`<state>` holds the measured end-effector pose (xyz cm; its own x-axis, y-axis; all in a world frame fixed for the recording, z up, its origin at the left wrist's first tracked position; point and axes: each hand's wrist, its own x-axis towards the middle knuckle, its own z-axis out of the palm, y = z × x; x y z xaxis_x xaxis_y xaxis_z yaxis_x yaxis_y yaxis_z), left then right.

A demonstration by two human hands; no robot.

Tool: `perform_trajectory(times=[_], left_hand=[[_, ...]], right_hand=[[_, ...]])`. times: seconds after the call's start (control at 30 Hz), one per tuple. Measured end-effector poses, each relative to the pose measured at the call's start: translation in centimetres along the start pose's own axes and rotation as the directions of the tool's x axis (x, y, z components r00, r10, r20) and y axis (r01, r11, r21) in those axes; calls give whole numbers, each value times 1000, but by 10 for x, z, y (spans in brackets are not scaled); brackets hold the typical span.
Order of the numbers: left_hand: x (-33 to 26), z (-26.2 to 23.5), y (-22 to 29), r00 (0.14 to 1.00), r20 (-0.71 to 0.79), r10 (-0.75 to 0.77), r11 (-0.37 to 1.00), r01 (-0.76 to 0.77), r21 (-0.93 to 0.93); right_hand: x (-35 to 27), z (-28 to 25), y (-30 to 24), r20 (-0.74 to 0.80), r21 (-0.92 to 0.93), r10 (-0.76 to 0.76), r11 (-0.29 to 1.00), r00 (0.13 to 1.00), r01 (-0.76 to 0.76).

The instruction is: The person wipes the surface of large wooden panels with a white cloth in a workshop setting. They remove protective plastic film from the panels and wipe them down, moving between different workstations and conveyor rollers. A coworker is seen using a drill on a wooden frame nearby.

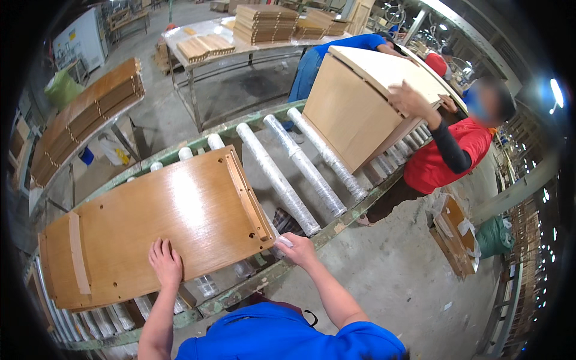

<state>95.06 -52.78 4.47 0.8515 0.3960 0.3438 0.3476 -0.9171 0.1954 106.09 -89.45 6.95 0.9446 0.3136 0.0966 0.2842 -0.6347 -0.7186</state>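
Observation:
A long varnished wooden panel (pixel 144 219) lies flat across the rollers in front of me. It has drilled holes, a wooden strip fixed along its right end and a paler strip (pixel 79 252) near its left end. My left hand (pixel 165 261) rests on the panel near its front edge, fingers stretched out and holding nothing. At the panel's front right corner my right hand (pixel 298 250) is closed on a small white piece (pixel 284 241), maybe folded cloth or paper. Its exact kind cannot be made out.
Plastic-wrapped rollers (pixel 279 177) run between green rails. Further right, a co-worker in a red shirt (pixel 462 159) and another in blue stand by a large wooden cabinet (pixel 354 108). Stacked panels (pixel 87 117) lie at left; a table (pixel 204 78) holds more boards.

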Motion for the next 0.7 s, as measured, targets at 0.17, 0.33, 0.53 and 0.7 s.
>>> perform_trajectory(times=[0.17, 0.33, 0.53, 0.7], left_hand=[[0, 9, 11, 1000, 12, 6, 994, -5, -111], [-27, -36, -16, 1000, 7, 21, 697, -10, -717], [-55, -132, -165, 987, -122, -106, 728, -7, -686], [-51, -169, -337, 877, -340, -340, 888, 180, -423]], right_hand=[[-27, 16, 10, 277, 961, 85, -2, 957, -278], [-36, 62, -80, 454, 640, -131, -641, 881, -425], [-68, 141, -158, 562, 537, -294, -582, 773, -611], [-66, 215, -241, 654, 579, -284, -409, 701, -706]])
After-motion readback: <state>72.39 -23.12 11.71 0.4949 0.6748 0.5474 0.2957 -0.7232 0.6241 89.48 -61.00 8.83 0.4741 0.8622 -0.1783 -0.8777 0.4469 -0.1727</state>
